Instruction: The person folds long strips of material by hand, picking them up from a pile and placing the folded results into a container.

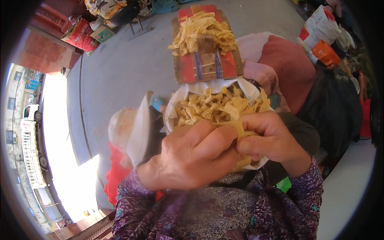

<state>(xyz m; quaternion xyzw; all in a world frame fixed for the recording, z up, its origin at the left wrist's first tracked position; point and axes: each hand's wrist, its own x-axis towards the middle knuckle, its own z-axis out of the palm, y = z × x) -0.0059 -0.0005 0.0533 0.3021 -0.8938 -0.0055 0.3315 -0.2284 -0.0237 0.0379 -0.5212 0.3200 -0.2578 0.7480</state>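
Observation:
Close before my chest, my left hand (195,154) and my right hand (270,139) meet on a soft yellowish strip, apparently tofu skin (239,129). The strip loops around between the fingers of both hands, and its lower end hangs beneath them. My left fingers are curled, hiding part of the loop. My right thumb and forefinger pinch it from the other side. Just beyond the hands is a container lined with a white bag (171,112), holding many knotted strips (207,105). Flat loose strips (204,28) are heaped on a red and brown board (187,70) behind it.
A white sun hat (129,132) lies to the left. Pink cloth (288,66) and a dark bag-like bundle (330,111) are at the right. Farther off are an orange bag (325,54) and a red sack (79,36). A truck (31,150) stands outside the bright doorway.

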